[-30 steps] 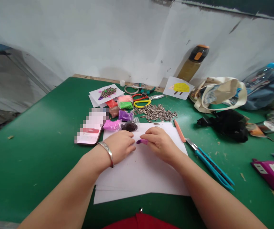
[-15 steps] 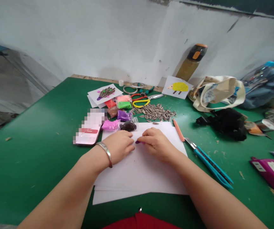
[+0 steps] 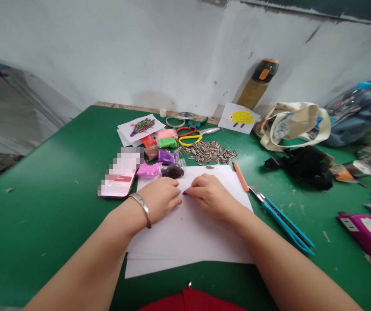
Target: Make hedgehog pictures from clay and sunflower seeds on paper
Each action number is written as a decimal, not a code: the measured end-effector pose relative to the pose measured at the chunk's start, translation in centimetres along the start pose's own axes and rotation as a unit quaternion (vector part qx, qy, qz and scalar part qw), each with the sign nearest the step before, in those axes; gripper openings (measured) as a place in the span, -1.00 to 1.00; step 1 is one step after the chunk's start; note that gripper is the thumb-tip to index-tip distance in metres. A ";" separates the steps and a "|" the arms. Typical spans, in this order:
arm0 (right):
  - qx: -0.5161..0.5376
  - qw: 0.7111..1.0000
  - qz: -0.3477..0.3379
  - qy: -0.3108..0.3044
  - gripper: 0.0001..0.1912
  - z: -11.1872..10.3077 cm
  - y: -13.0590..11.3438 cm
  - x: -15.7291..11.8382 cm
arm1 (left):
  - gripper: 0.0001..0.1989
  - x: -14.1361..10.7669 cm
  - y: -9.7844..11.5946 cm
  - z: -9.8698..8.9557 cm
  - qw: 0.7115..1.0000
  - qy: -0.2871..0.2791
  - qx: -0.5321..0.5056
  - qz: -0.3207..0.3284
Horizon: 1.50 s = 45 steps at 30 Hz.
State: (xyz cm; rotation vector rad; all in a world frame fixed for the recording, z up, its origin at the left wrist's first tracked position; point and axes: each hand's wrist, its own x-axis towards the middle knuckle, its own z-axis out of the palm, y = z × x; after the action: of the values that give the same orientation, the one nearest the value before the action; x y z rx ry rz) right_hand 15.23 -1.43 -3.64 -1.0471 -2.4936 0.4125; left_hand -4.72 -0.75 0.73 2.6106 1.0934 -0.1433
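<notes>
A small dab of purple modelling clay [image 3: 184, 193] shows at the fingertips of my right hand [image 3: 212, 196], whose fingers are closed on it, low against the white paper [image 3: 185, 235]. Most of the clay is hidden under the fingers. My left hand [image 3: 160, 196] lies on the left part of the paper, fingers loosely spread and holding nothing. Just beyond it are a bag of black clay [image 3: 173, 171] and a bag of pink clay [image 3: 149, 169]. A purple clay bag [image 3: 168, 156] and a pile of sunflower seeds [image 3: 212, 152] lie farther back.
Left of the paper is a phone [image 3: 120, 175]. An orange stick [image 3: 240, 176] and a blue utility knife [image 3: 284, 222] lie at the right. Scissors [image 3: 192, 138], a hedgehog picture [image 3: 240, 118], a bottle [image 3: 258, 84] and a cloth bag [image 3: 297, 125] stand behind.
The right fingertips have shifted very slightly over the purple clay, less of which shows now. The left hand stays in place.
</notes>
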 end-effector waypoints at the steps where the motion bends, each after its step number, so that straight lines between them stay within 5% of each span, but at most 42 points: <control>1: 0.005 1.000 -0.002 0.001 -0.68 0.0 0.1 0.0 | -0.73 0.0 0.0 0.0 1.000 0.003 -0.003 0.001; 7: 0.034 0.999 0.021 0.034 -0.65 -0.9 0.5 0.1 | -0.73 0.0 0.0 0.1 1.000 -0.008 -0.007 -0.009; 45: 0.008 1.000 -0.002 0.005 -0.69 0.0 0.6 0.0 | -0.82 0.1 0.9 1.0 0.999 0.034 0.009 -0.017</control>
State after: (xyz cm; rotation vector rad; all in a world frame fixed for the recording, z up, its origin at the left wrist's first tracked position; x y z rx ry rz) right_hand 15.59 -0.99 -3.87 -1.0367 -2.4800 0.4241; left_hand -3.98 -1.64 0.02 2.6311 1.1657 -0.0718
